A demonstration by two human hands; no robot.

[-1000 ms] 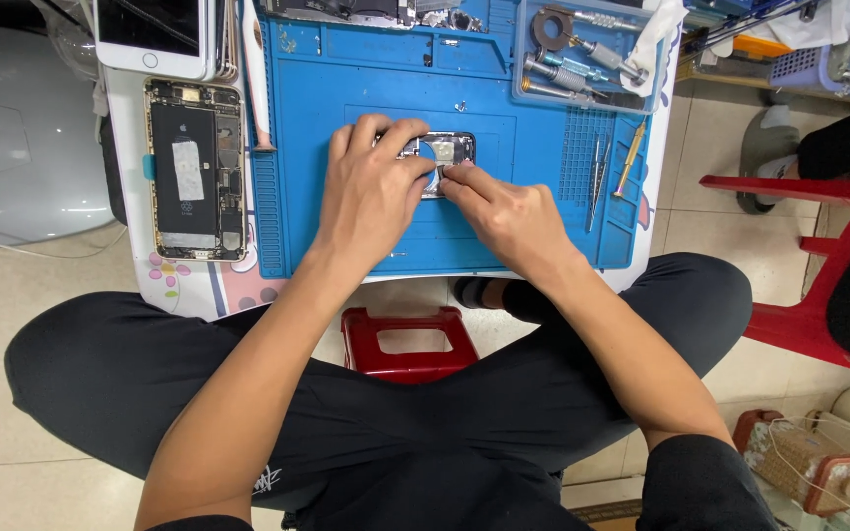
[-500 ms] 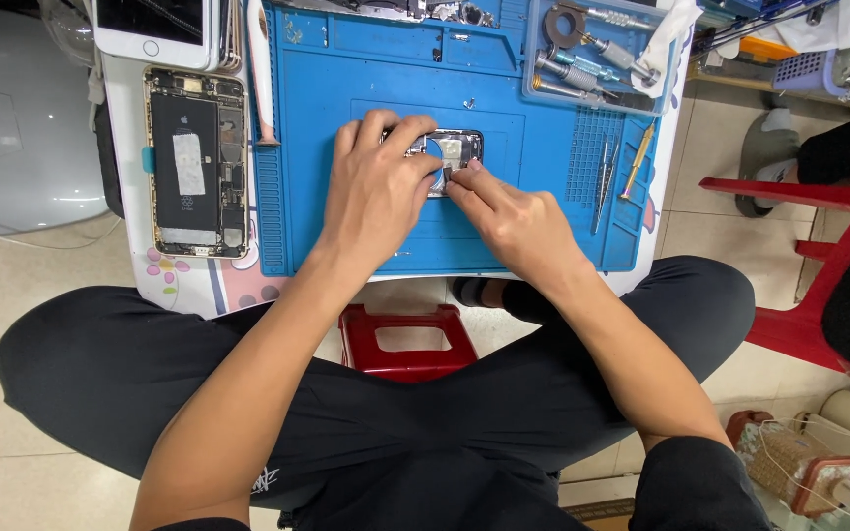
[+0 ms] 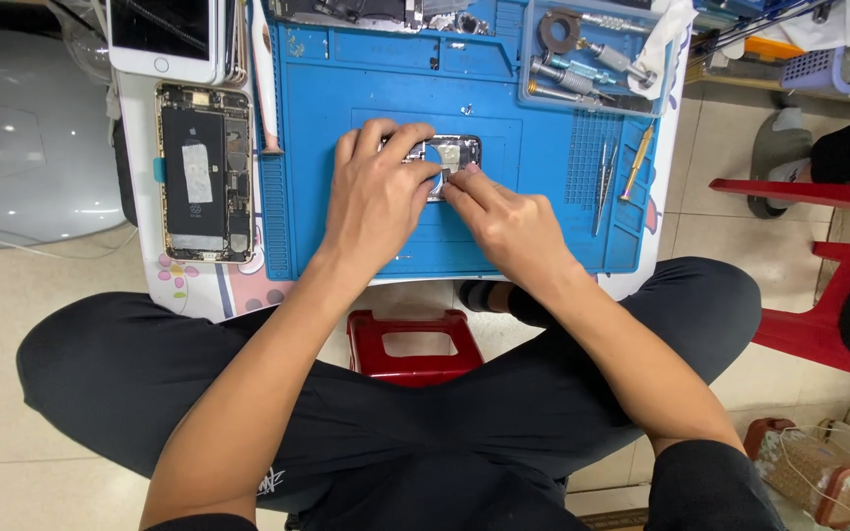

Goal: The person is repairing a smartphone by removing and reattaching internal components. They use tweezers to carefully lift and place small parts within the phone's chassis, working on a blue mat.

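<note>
Hardly moved, left hand [image 3: 376,197] and right hand [image 3: 504,221] together, fingers pressing small phone frame [image 3: 456,157], blue mat [image 3: 346,236].

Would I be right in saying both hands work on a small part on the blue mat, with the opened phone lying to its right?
Not quite: in the head view the opened phone lies left of the blue mat, not right. The left hand and right hand do work on the small part.

A small white table [image 3: 641,285] stands on a pale tiled floor [image 3: 12,393], with a red chair [image 3: 838,265] beside it.
</note>
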